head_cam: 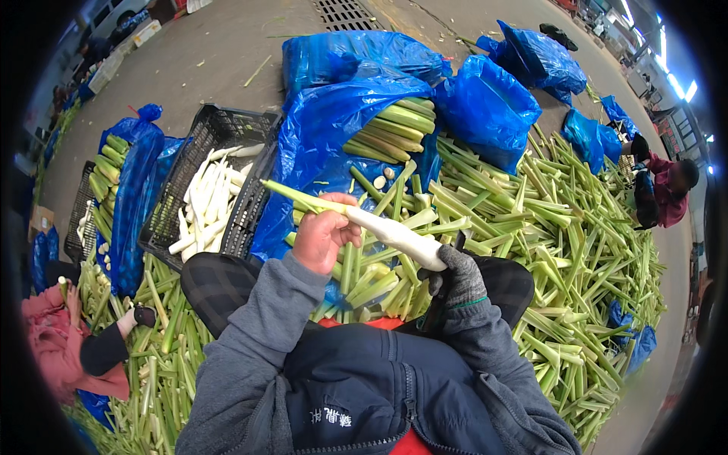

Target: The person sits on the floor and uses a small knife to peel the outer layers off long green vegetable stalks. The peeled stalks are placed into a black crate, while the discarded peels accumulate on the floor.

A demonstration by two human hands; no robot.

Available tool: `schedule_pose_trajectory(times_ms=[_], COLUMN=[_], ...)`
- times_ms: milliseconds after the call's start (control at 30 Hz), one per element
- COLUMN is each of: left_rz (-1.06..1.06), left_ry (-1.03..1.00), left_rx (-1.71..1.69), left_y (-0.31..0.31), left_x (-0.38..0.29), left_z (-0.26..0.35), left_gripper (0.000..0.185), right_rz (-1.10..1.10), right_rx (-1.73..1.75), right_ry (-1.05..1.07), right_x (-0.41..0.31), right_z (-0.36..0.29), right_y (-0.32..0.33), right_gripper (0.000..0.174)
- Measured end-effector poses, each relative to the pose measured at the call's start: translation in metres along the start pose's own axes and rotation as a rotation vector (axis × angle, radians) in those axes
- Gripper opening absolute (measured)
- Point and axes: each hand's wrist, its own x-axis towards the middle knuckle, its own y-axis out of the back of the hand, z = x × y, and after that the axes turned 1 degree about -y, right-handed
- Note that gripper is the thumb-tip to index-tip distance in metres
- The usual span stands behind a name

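Observation:
A white peeled stem vegetable [395,234] with a green top lies slantwise above my lap. Bare, my left hand [327,233] grips it near the green end, thumb and fingers around the stalk. My right hand [459,273], in a grey knit glove, holds its thick white end; a dark blade [462,239] shows just beyond the glove, its handle hidden. Beneath the vegetable are green leaf sheaths [375,287] on blue plastic. Peeled white stems [207,199] lie in a black plastic crate [165,210] to the left. Unpeeled green stalks [392,128] fill an open blue bag [318,114].
A large heap of green trimmings [563,256] spreads on the right, more on the left. Several blue bags [489,108] stand ahead. A person in pink [74,341] sits at the left; another person [668,182] is far right. A drain grate [347,14] lies in the floor ahead.

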Motion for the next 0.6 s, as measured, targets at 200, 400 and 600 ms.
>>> schedule_pose_trajectory(times_ms=[200, 400, 600], left_rz=[-0.073, -0.093, -0.052], left_ry=[-0.019, -0.046, -0.117], left_rx=[-0.046, -0.163, -0.164], left_y=[0.012, 0.003, 0.011], left_x=[0.006, 0.004, 0.008], left_z=[0.003, 0.008, -0.002], left_gripper=[0.025, 0.025, 0.027], right_rz=[0.011, -0.012, 0.055], right_rx=[-0.118, -0.107, 0.087], right_ry=[0.049, 0.032, -0.098], right_x=[-0.002, -0.006, -0.008], right_z=[0.001, 0.003, 0.006], right_y=[-0.011, -0.019, -0.036], right_gripper=[0.043, 0.043, 0.047])
